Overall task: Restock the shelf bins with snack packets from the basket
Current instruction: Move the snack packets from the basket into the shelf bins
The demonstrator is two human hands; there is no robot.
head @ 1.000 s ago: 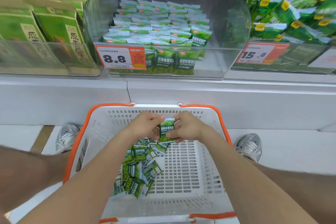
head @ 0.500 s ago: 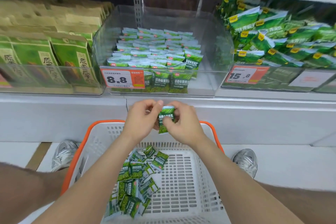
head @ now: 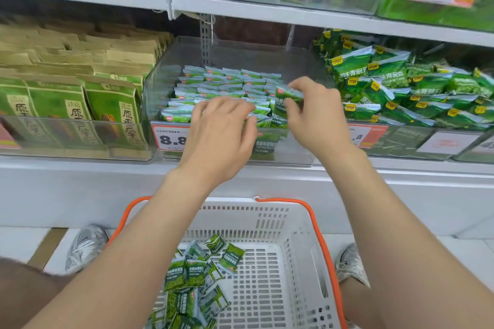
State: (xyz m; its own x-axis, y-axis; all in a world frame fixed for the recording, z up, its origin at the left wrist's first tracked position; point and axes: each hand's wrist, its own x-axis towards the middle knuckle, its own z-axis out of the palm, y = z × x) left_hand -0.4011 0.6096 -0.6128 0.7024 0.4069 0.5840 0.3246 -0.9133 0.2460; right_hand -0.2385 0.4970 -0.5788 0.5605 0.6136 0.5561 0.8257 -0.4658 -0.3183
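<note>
Both hands are up at the clear middle bin (head: 299, 153), the one with the 8.8 price tag (head: 171, 139) on its front wall. The right hand (head: 318, 117) pinches one small green snack packet (head: 290, 96) between thumb and fingers, above the bin's right front corner and just over the rows of matching packets (head: 222, 83) that stand on edge inside it. The left hand (head: 222, 139) hangs over the bin's front rows with fingers spread and loosely bent; it seems to hold nothing, though whether its fingertips touch the packets beneath cannot be told. The step in hand looks like slotting this one packet into the bin. To do it well, the packet should go in standing like the others, sealed white edge up and printed face toward the bin's front, so the row reads evenly. The bin's right front part shows bare floor behind its wall, so that is probably the easiest gap to fill. The spread left hand could press the front row back lightly to open a slot and stop neighbours from toppling. The pinch should let go only once the packet's bottom edge is seated; dropped from above, a light foil packet would likely fall flat across the row. Below and in front of the bin, the white basket (head: 299, 224) has a loose heap of packets (head: 192, 275), so plenty of restocking remains.
</note>
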